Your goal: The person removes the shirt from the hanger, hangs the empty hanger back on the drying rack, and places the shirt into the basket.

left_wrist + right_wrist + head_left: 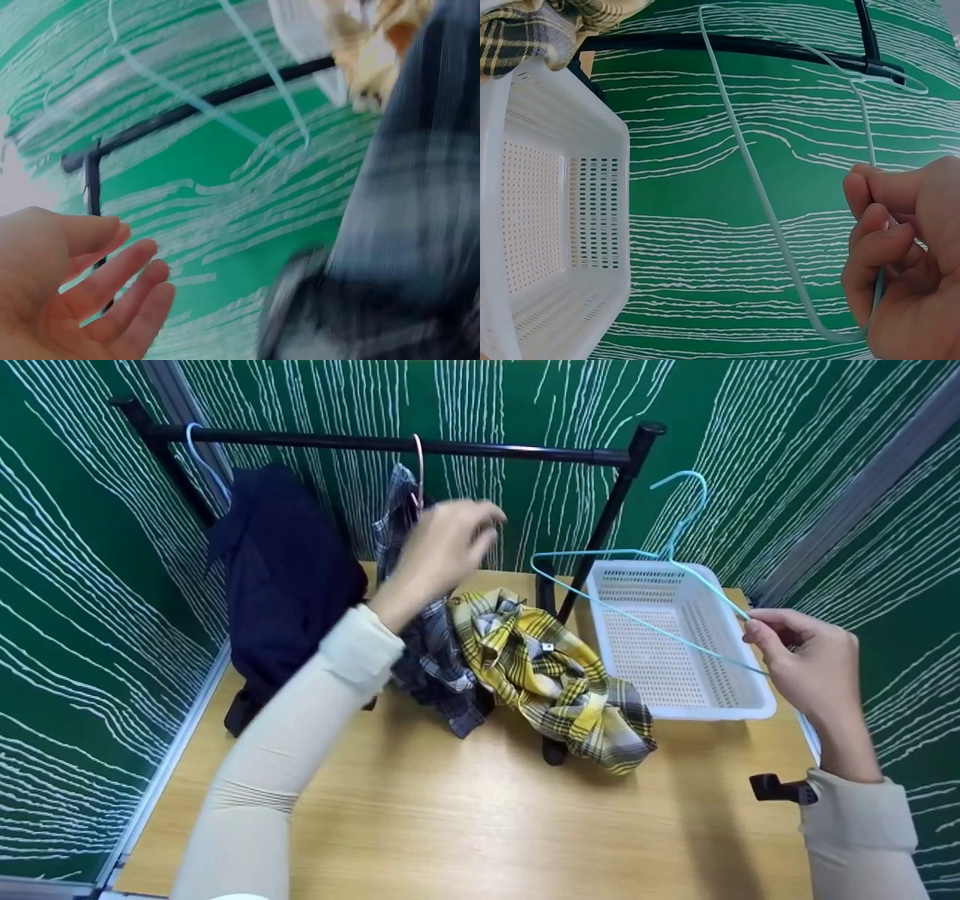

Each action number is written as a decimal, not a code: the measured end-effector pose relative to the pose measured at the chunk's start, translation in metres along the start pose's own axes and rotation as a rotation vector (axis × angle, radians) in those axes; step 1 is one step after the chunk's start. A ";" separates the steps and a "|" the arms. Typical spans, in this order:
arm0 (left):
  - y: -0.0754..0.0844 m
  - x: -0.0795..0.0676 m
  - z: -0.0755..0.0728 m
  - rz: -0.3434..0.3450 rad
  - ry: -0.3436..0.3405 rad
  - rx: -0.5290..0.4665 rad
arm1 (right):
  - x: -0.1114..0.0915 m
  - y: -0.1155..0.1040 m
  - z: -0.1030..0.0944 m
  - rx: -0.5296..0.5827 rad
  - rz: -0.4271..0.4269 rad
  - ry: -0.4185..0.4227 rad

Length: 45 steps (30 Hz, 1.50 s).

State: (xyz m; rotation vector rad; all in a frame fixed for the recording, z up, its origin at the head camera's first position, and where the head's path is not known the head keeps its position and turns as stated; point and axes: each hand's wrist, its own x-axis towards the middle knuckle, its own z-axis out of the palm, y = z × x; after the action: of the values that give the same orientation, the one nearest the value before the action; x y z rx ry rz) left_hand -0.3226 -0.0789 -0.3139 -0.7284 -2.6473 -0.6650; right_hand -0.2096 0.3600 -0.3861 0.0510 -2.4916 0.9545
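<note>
Pale blue, a hanger (667, 551) is pinched by the right hand (817, 664) near the white basket (660, 679); at left, the empty left hand (444, 544), fingers loosely bent, hovers near a dark shirt (436, 660).

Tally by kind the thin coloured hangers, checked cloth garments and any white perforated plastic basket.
Thin pale-blue hanger, thin pink hanger, thin turquoise hanger: 3
Grey-blue checked garment, yellow checked garment: 2
White perforated plastic basket: 1
Total: 6
</note>
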 end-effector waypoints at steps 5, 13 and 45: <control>-0.013 0.008 -0.037 -0.037 0.119 0.043 | 0.002 -0.004 0.000 0.001 0.004 -0.009; -0.034 0.022 -0.084 -0.100 0.217 0.113 | 0.001 -0.004 -0.001 0.006 0.017 -0.012; -0.131 0.032 -0.060 -0.094 0.351 0.284 | -0.005 -0.017 0.014 0.069 0.008 -0.047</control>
State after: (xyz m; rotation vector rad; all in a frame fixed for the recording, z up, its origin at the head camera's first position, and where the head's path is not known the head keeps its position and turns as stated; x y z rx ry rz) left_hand -0.4095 -0.1966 -0.2966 -0.3705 -2.3898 -0.3851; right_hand -0.2074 0.3373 -0.3870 0.0862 -2.5032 1.0540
